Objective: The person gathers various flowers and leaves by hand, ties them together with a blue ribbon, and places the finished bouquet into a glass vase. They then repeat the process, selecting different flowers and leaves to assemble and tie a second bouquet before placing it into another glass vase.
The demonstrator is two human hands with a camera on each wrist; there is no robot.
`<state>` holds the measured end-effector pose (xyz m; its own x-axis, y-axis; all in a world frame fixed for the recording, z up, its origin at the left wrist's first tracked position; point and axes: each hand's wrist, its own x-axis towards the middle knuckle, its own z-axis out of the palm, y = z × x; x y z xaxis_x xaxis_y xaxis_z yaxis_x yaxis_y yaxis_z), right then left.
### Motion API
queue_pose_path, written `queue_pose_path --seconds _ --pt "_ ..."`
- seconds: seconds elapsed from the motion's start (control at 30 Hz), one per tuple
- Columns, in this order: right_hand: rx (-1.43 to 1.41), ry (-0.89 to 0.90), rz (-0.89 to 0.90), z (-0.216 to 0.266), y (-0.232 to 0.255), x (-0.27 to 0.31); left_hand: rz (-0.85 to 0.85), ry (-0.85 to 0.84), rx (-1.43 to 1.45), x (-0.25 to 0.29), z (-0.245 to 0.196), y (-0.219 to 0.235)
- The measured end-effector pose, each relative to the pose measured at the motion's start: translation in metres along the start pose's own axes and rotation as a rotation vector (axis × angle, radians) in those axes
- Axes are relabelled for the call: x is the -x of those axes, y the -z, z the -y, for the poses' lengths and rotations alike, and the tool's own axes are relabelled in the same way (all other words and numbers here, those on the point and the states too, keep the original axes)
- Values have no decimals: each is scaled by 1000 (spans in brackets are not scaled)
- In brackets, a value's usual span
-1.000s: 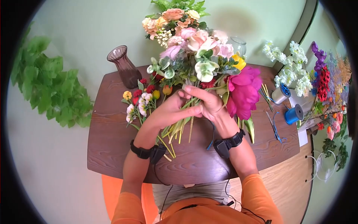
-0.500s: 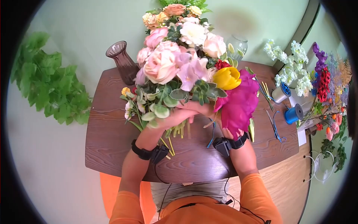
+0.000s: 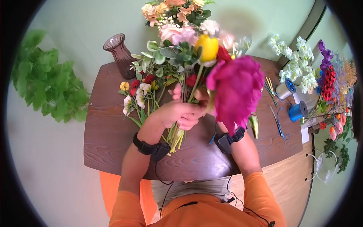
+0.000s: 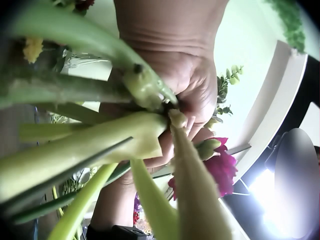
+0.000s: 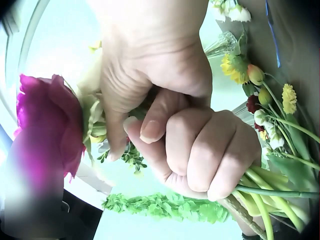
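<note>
My left hand (image 3: pixel 179 115) grips the green stems (image 3: pixel 175 140) of a mixed bouquet, fingers wrapped round them, the cut ends sticking out below the fist. Pale pink roses (image 3: pixel 176 34), a yellow tulip (image 3: pixel 207 47) and green foliage fan out above. A large magenta peony (image 3: pixel 236 90) leans right, covering much of my right hand (image 5: pixel 157 65). In the right wrist view, that hand curls round the bouquet's neck just above the left fist (image 5: pixel 212 150), thumb and a bent finger showing. Close to the left wrist camera, thick stem ends (image 4: pixel 85 150) hide part of the left palm.
A purple-tinted glass vase (image 3: pixel 123 56) stands at back left. Small loose flowers (image 3: pixel 134 94) lie left of the hands. To the right are a silver spool (image 3: pixel 285 89), a blue spool (image 3: pixel 298 111) and blue ribbon (image 3: pixel 280 125). White blossoms (image 3: pixel 295 64) stand behind them.
The bouquet tipped toward me, showing its pink roses, then tilted back away. The yellow tulip and peony now stand higher and nearer the middle; the left fist sits lower round the stems.
</note>
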<state>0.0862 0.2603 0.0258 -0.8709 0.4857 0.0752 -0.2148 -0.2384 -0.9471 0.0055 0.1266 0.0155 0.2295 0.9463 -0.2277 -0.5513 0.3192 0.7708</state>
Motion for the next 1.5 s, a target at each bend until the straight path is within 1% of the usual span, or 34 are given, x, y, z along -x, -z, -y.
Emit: queue_pose_path --seconds 0.03,0.1,0.17,0.2,0.23,0.27,0.3,0.33,0.37,0.43,0.5,0.53,0.57,0.63,0.67,0.7,0.77,0.8,0.83,0.9,0.93,0.97,1.0,1.03,1.07,1.13,1.17,1.23,1.27,1.33,1.37,1.43,1.47,1.5 --pt "-11 -2 -20 -1 2 3 -1 4 10 -1 3 5" --pt "-34 -7 -60 -6 4 14 179 -60 48 -2 5 11" --pt "-59 -11 -100 -9 2 15 198 -72 28 -4 9 19" --pt "-71 -11 -120 -11 4 25 144 -107 14 -5 9 15" --pt "-82 -8 -139 -11 1 14 90 -144 -3 -6 9 14" --pt "-93 -4 -159 -14 0 20 54 -104 123 -9 10 14" --pt "-104 2 -178 -11 8 31 54 -102 125 -9 11 12" --pt "-115 8 -198 -16 -3 12 -82 -143 6 -9 12 8" --pt "-126 16 -218 -15 4 20 -218 -184 -115 -10 10 1" --pt "-148 31 -260 -15 9 19 -264 -198 -147 -14 10 -2" --pt "-173 47 -307 -17 10 18 -389 -281 -304 -16 13 -4" --pt "-177 48 -315 -17 11 16 -393 -277 -350 -17 14 -5" --pt "-217 94 -253 -16 12 13 -389 -271 -352 -19 14 -9" --pt "-296 188 -131 -16 12 10 -558 -388 -588 -18 14 -23" --pt "-278 194 -136 -14 10 12 -709 -320 -710 -17 14 -28" --pt "-280 198 -142 -17 12 11 -703 -317 -715 -18 17 -25" --pt "-256 244 -75 -24 15 10 -854 -655 -1181 -23 27 -13" --pt "-266 186 -106 -23 14 10 -882 -753 -1268 -25 32 -10" --pt "-217 99 -139 -25 14 10 -883 -750 -1268 -26 36 -8" --pt "-133 191 -229 -28 3 7 -936 -840 -1449 -24 34 -19" --pt "-136 191 -227 -27 3 8 -954 -641 -1185 -19 38 -33" --pt "-166 71 -177 -26 4 8 -954 -642 -1188 -17 37 -39" --pt "-195 -48 -127 -26 5 9 -972 -560 -1085 -16 36 -43" --pt "-191 -42 -125 -28 4 9 -986 -482 -982 -15 35 -46" --pt "-196 -13 -130 -30 3 10 -985 -491 -982 -12 35 -47" --pt "-189 24 -119 -30 1 13 -959 -416 -1012 -8 34 -48" --pt "-183 31 -110 -27 -3 15 -963 -429 -1013 -8 37 -42" --pt "-284 20 -142 -22 -10 18 -903 -617 -1052 -8 47 -29" --pt "-280 21 -137 -23 -10 18 -906 -623 -1049 -7 47 -30" --pt "-263 -84 -51 -25 -4 18 -887 -640 -998 -5 48 -31" --pt "-258 -85 -50 -21 -1 19 -887 -644 -994 -4 51 -28" --pt "-121 -232 116 -9 4 22 -811 -618 -799 -6 55 -18" --pt "-74 -115 193 1 0 30 -813 -626 -793 -5 54 -19" --pt "-66 -116 197 4 -3 40 -780 -572 -637 -3 52 -23"
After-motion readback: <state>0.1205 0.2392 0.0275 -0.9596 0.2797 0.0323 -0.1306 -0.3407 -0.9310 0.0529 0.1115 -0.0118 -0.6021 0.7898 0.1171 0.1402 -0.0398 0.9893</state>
